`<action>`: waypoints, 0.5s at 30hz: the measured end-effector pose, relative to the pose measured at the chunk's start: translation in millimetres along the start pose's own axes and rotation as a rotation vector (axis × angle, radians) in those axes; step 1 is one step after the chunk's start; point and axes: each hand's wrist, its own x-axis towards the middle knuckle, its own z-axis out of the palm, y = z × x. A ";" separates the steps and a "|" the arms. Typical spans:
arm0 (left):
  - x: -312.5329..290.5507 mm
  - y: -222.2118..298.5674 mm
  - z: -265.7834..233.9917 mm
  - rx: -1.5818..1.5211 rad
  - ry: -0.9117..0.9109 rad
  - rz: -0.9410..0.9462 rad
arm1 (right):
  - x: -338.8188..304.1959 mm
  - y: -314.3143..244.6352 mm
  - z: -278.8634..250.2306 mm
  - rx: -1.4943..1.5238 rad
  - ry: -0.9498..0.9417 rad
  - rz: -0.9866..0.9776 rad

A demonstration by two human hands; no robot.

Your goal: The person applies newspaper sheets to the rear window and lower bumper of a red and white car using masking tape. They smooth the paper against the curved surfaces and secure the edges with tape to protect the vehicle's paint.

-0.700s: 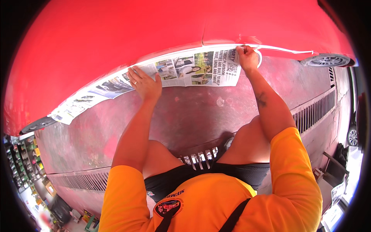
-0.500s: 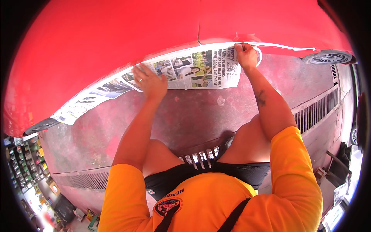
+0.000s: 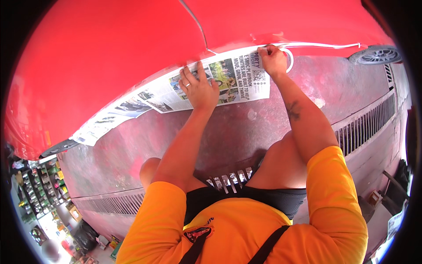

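Note:
A strip of newspaper point(image 3: 165, 97) runs along the lower edge of a red car body point(image 3: 132, 48), hanging over the floor. White masking tape point(image 3: 321, 45) continues along that edge toward the wheel on the right. My left hand point(image 3: 200, 90) rests on the upper part of the newspaper, fingers spread against the taped edge. At the right end of the sheet, my right hand point(image 3: 273, 60) is closed, fingertips at the edge. A white roll of masking tape point(image 3: 290, 60) shows behind this hand, partly hidden by it; the exact grip is covered.
Wheels show at the right point(image 3: 379, 56) and left point(image 3: 57, 148) ends of the car. Slotted drain grates point(image 3: 369, 121) cross the stained concrete floor point(image 3: 145, 154). Shelves with many small items point(image 3: 41, 189) and a black bag point(image 3: 84, 233) stand at the lower left.
My left hand has slid right along the newspaper's upper edge. My right hand has shifted slightly left and up, the tape roll still beside it. The whole view has turned a little.

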 end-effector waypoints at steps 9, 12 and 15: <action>-5.9 4.4 -1.0 0.082 -0.119 0.011 | -11.8 -19.2 -12.3 -0.029 -0.056 0.085; -5.8 11.2 1.9 0.045 -0.111 0.016 | -12.5 -25.9 -16.2 -0.074 -0.076 0.125; -5.5 16.0 7.8 0.045 -0.085 0.015 | -11.8 -28.7 -16.7 -0.121 -0.069 0.150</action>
